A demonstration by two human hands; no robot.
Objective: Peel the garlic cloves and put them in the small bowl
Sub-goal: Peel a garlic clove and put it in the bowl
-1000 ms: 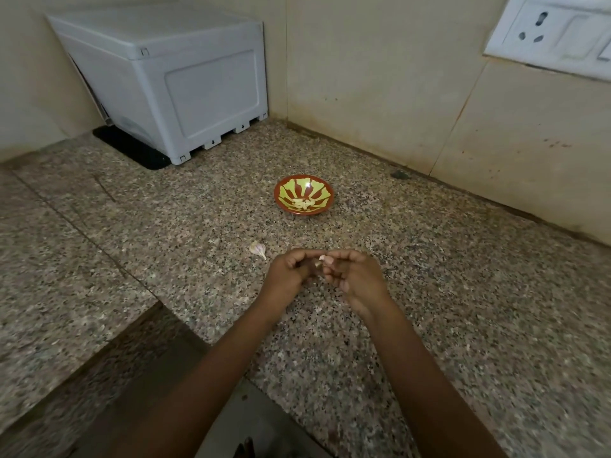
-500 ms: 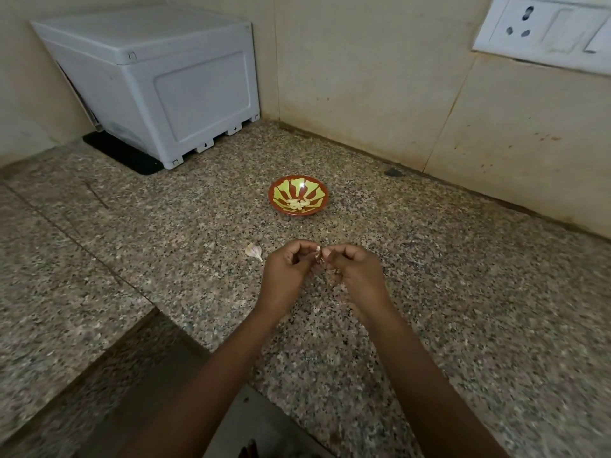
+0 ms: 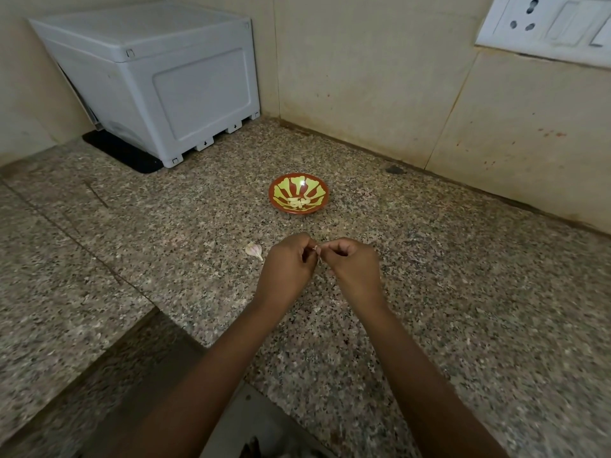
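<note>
Garlic clove (image 3: pixel 316 248) sits pinched between the left hand (image 3: pixel 286 269) and right hand (image 3: pixel 353 269), both curled tight on it above the granite counter (image 3: pixel 429 276) near the small bowl (image 3: pixel 319 188) of peeled cloves (image 3: pixel 298 202), where too hard a tug at the skin could likely flick it away.

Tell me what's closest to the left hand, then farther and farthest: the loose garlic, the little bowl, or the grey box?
1. The loose garlic clove, just left of the left hand.
2. The small bowl, farther ahead on the counter.
3. The grey box, back-left corner.
</note>
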